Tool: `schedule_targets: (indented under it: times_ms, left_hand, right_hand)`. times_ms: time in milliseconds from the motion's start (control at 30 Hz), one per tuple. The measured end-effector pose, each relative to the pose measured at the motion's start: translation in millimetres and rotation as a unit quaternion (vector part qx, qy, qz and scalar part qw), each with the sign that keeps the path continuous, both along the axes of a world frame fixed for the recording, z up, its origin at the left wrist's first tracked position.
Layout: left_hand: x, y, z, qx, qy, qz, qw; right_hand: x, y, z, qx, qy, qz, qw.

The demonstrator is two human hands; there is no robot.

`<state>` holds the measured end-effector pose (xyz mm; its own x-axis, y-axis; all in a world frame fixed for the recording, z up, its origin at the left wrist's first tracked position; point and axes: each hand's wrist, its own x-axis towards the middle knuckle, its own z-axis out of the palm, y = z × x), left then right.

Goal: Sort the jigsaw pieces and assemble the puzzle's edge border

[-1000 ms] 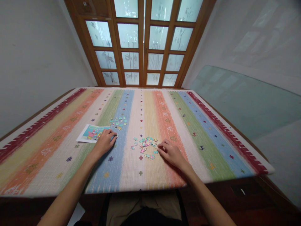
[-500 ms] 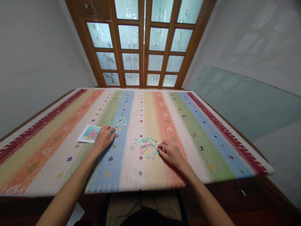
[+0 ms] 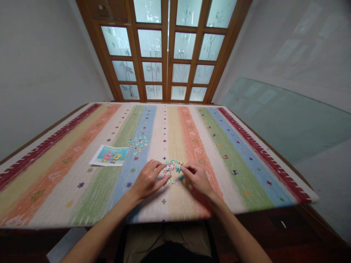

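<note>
A loose pile of jigsaw puzzle pieces (image 3: 173, 164) lies near the front middle of the table, in teal, pink and yellow. My left hand (image 3: 150, 178) is at the pile's left edge, thumb and forefinger spread apart with nothing visible between them. On the other side, my right hand (image 3: 197, 179) pinches a teal puzzle piece (image 3: 178, 170) at its fingertips, over the pile's right part. Farther off to the left, a second group of puzzle pieces (image 3: 141, 141) is spread on the blue stripe. Beside it lies a printed picture card (image 3: 112, 156) with cartoon figures.
A striped cloth (image 3: 233, 190) covers the table. Its front edge runs just before my lap. Wooden doors with glass panes (image 3: 153, 71) stand behind the table, and a glass sheet (image 3: 282, 109) leans against the right wall.
My left hand has moved right and nearer from beside the card to the pile, uncovering the card. My right hand has shifted slightly and now shows a teal puzzle piece in its fingertips.
</note>
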<state>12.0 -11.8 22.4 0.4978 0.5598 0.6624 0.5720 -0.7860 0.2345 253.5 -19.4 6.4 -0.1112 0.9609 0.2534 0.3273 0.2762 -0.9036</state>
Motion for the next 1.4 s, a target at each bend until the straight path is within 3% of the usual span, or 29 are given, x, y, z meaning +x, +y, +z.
schedule_targets:
  times_ms: [200, 467, 600, 733, 1000, 1233, 1400]
  left_hand:
    - [25.4, -3.2, 6.1, 0.02, -0.016, -0.028, 0.999]
    - [27.9, 0.0, 4.7, 0.021, -0.003, -0.031, 0.999]
    - [12.9, 18.0, 7.8, 0.014, -0.006, -0.02, 1.0]
    - [-15.3, 53.3, 6.4, -0.001, 0.018, 0.041, 0.999]
    - [-63.2, 117.3, -13.7, -0.095, 0.089, 0.138, 0.982]
    - [-74.6, 133.8, -29.0, -0.139, 0.115, 0.167, 0.969]
    - [-74.0, 130.7, -27.4, -0.159, 0.123, 0.174, 0.964]
  right_hand:
    - [-12.3, -5.8, -1.5, -0.04, 0.067, 0.007, 0.997]
    - [-18.2, -8.8, -1.5, -0.046, 0.094, -0.01, 0.994]
    - [-10.5, -7.0, 3.5, -0.052, 0.099, -0.031, 0.993]
    - [3.3, -5.7, 7.8, -0.051, 0.101, -0.047, 0.993]
    - [19.1, -8.9, 10.5, -0.031, 0.097, -0.08, 0.992]
    - [24.5, -9.0, 7.0, -0.015, 0.093, -0.103, 0.99]
    - [28.9, -2.5, -0.4, 0.01, 0.04, -0.096, 0.995]
